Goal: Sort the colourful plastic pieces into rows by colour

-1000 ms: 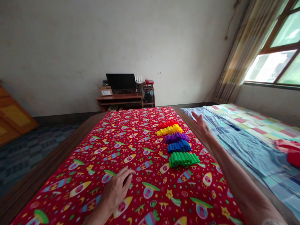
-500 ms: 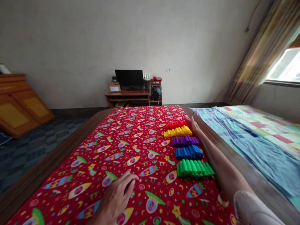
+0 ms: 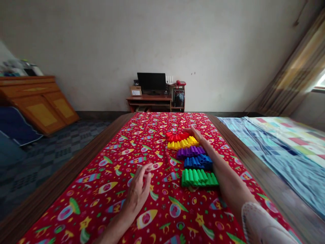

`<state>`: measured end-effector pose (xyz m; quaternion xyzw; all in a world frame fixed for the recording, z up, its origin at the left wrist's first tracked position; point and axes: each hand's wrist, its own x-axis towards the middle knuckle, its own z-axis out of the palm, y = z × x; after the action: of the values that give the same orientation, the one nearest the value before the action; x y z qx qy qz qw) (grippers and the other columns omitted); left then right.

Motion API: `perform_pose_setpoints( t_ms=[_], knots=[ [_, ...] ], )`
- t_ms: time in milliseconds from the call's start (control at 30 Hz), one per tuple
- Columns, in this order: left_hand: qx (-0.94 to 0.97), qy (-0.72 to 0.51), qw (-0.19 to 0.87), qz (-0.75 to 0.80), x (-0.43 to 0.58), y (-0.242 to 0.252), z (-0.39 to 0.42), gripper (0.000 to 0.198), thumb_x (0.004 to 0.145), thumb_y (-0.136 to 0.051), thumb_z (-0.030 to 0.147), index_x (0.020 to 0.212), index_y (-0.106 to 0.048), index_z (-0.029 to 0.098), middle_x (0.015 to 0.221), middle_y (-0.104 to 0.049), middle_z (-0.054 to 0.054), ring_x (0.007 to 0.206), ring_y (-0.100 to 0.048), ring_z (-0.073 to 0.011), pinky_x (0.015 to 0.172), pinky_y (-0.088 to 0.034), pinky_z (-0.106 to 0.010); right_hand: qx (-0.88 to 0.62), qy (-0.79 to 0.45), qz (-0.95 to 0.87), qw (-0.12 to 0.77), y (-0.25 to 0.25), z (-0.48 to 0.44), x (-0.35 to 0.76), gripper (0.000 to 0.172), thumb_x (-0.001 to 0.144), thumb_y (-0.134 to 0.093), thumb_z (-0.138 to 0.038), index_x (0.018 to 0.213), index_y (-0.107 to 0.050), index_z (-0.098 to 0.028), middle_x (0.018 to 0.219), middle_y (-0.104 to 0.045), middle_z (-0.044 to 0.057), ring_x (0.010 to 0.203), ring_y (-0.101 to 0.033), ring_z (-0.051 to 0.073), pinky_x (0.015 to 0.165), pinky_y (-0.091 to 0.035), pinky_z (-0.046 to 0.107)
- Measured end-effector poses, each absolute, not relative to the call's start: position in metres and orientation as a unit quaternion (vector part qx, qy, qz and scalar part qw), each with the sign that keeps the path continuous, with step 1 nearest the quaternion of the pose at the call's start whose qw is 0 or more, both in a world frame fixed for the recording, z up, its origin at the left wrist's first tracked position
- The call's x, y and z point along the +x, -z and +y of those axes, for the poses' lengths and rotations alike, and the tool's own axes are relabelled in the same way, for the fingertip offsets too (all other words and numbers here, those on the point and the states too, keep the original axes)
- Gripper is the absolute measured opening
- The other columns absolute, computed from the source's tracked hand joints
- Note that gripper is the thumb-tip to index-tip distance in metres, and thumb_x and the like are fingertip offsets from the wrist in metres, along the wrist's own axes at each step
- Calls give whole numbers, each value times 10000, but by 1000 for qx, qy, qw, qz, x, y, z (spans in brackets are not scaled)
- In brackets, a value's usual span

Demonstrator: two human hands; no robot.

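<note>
Five rows of short tube-like cylinders lie on a red patterned cloth: red tubes farthest off, then yellow tubes, purple tubes, blue tubes and, nearest me, green tubes. My right hand is open, its fingers stretched out at the right ends of the red and yellow rows. The right forearm runs along the right ends of the other rows, partly covering the blue and green ones. My left hand hovers over or rests on the cloth, left of the rows, open with fingers slightly bent and nothing held.
A wooden table edge frames the cloth on the left. To the right is a bed with blue and chequered covers. A desk with a monitor stands by the far wall, a wooden cabinet at the left.
My right hand and forearm have moved left across the cloth, and the rows have shifted left with them. My left hand has moved forward. The view has turned slightly left.
</note>
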<state>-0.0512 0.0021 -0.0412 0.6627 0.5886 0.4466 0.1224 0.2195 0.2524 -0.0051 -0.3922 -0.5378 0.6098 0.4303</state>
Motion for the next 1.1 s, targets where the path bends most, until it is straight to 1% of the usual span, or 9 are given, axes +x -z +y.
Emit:
perform_pose_setpoints(
  t_ms=[67, 167, 267, 367, 600, 733, 900, 1000, 1100],
  knots=[
    [615, -481, 117, 614, -52, 39, 4, 377, 956, -370, 380, 1253, -523, 206, 1172, -637, -122, 1082, -634, -234, 915, -545, -407, -383, -623, -534, 424, 3, 248, 191, 665, 925, -339, -655, 1103, -708, -131, 1081, -721, 177, 1092, -649, 287, 973, -475, 454],
    [561, -526, 128, 627, -60, 38, 9, 468, 976, -335, 416, 1401, -406, 235, 1404, -511, -134, 1308, -489, -257, 1082, -420, -468, -358, -650, -528, 413, 3, 240, 149, 596, 929, -401, -612, 1063, -710, -121, 1036, -732, 177, 1048, -668, 275, 955, -490, 446],
    [527, -541, 155, 637, -77, 38, 17, 533, 989, -292, 459, 1485, -300, 264, 1566, -322, -97, 1437, -306, -251, 1171, -291, -461, -338, -663, -522, 417, 7, 232, 110, 529, 930, -448, -566, 984, -721, -116, 981, -744, 163, 999, -683, 256, 959, -490, 432],
    [514, -542, 164, 645, -98, 39, 29, 557, 988, -263, 478, 1497, -294, 256, 1592, -273, -68, 1466, -224, -238, 1203, -217, -447, -332, -660, -521, 427, 12, 225, 76, 470, 890, -529, -560, 895, -729, -134, 927, -751, 139, 969, -690, 245, 957, -493, 421],
    [498, -537, 184, 656, -122, 38, 42, 539, 987, -214, 424, 1445, -392, 203, 1550, -362, -77, 1433, -313, -226, 1193, -239, -459, -325, -663, -514, 436, 20, 199, 6, 425, 855, -573, -558, 872, -727, -163, 832, -753, 86, 911, -700, 227, 920, -505, 403],
    [507, -516, 168, 669, -135, 30, 40, 485, 974, -230, 370, 1324, -530, 221, 1433, -530, -57, 1380, -415, -225, 1161, -323, -465, -337, -660, -499, 450, 18, 182, -31, 433, 865, -550, -562, 885, -721, -164, 782, -746, 77, 884, -702, 227, 859, -528, 374],
    [523, -494, 180, 671, -161, 15, 34, 449, 954, -281, 358, 1216, -627, 244, 1306, -641, -36, 1307, -509, -238, 1118, -382, -473, -368, -650, -490, 450, 14, 166, -55, 504, 940, -418, -533, 1052, -687, -122, 757, -738, 96, 829, -704, 235, 819, -539, 389],
    [541, -480, 198, 661, -169, 1, 26, 451, 947, -315, 412, 1206, -647, 249, 1283, -659, -31, 1263, -552, -243, 1091, -415, -446, -376, -637, -508, 440, 3, 156, -51, 527, 956, -382, -538, 1114, -670, -126, 784, -741, 96, 882, -699, 251, 858, -528, 411],
    [603, -427, 211, 640, -168, -14, 9, 549, 931, -335, 561, 1255, -624, 225, 1362, -601, -63, 1305, -508, -263, 1103, -395, -419, -346, -597, -611, 388, -17, 144, -27, 464, 927, -477, -530, 1051, -708, -147, 885, -746, 95, 1006, -669, 280, 964, -474, 444]
  ],
)
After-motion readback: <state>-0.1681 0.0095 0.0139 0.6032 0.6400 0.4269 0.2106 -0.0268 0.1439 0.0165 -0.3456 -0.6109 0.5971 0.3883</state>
